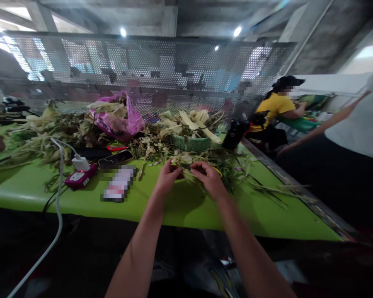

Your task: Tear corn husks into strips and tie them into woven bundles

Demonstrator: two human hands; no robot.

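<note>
Both my hands meet over a small bunch of pale green husks and stems [186, 166] on the green table [180, 207]. My left hand [167, 176] has its fingers curled onto the left end of the bunch. My right hand [209, 177] grips the right part, fingers closed over the leaves. What lies inside the bunch is hidden by my fingers. More loose stems and leaves [236, 167] spread to the right of my hands.
A green basket of husks [191, 142], a pink plastic bag [124, 120], phones [116, 159], a magenta power bank with white cable [79, 177] and a black bottle [234, 132] sit on the table. A mesh screen stands behind. Two people are at the right.
</note>
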